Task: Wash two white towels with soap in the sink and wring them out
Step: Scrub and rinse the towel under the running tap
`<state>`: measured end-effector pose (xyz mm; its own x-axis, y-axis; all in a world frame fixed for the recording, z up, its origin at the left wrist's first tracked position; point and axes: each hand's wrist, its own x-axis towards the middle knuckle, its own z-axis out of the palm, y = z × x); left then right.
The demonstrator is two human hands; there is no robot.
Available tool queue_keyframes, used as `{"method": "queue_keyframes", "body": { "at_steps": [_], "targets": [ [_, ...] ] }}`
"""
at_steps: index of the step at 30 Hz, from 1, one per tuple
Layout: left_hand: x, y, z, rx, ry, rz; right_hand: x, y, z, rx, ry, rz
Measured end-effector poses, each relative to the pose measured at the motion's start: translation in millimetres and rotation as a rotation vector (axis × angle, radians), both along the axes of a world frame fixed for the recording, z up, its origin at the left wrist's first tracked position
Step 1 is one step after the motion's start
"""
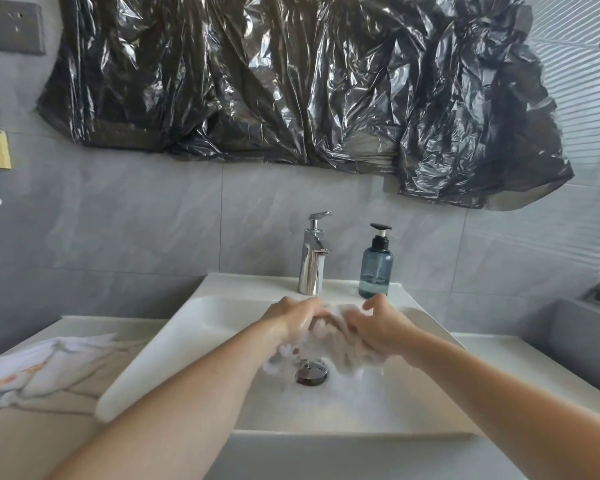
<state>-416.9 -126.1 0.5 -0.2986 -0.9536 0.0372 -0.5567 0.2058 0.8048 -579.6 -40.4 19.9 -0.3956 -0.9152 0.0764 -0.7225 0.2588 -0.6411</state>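
Head view looks down on a white rectangular ceramic sink filling the lower middle of the frame, with both bare forearms reaching in from the bottom corners. At the centre of the frame, over the basin, the left hand and the right hand meet on a wet, sudsy white towel, bunched into a lump between them. The fingers of both hands are curled round the cloth and grip it; the towel is blurred, and its lower folds hang just above the round chrome drain plug in the basin floor.

Above the hands, on the back ledge of the sink, stands a chrome single-lever tap, and just to its right a translucent blue-grey pump bottle of soap with a black pump head. At the lower left of the frame a second white towel, crumpled and with faint orange marks, lies on the pale worktop beside the sink, apart from the hands.

Across the upper half of the frame a crinkled black plastic sheet covers the grey tiled wall. A grey wall socket plate sits in the upper left corner.
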Motion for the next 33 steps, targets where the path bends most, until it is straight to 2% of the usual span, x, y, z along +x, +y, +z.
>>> {"method": "queue_keyframes", "body": {
  "at_steps": [2,3,6,8,12,14,16,21,22,23,26,27,31,33],
  "targets": [
    [4,3,-5,-0.124,-0.346,0.077,0,3,-6,0.071,0.132,0.071],
    [4,5,-5,-0.152,-0.426,0.081,2,6,-9,0.105,0.170,0.128],
    [6,10,-2,-0.052,-0.468,-0.044,11,20,-15,0.205,0.360,0.322],
    [9,14,-5,0.073,-0.490,-0.120,14,26,-17,0.274,0.452,0.333],
    [10,11,-17,-0.038,-0.575,-0.144,10,14,-24,0.318,0.464,0.242],
    [8,9,-18,-0.047,-0.504,-0.087,11,7,-28,0.312,0.463,0.208],
    [9,7,-12,0.018,-0.334,0.018,15,3,-20,0.256,0.345,0.151],
    [0,6,11,0.178,0.467,0.162,23,-8,-1,-0.112,-0.243,0.003],
    [-1,7,13,0.210,0.558,0.193,32,-5,3,-0.154,-0.260,0.017],
    [-3,13,14,0.229,0.609,0.225,42,-2,1,-0.211,-0.261,0.051],
    [-5,12,20,0.129,0.746,0.347,70,11,-7,-0.355,-0.224,0.198],
    [-5,10,21,0.115,0.715,0.349,72,12,-7,-0.361,-0.190,0.209],
    [-9,14,18,0.194,0.708,0.205,48,-6,1,-0.338,-0.095,0.004],
    [-13,17,15,0.183,0.693,0.147,44,-8,-3,-0.307,-0.147,0.016]
  ]
}}
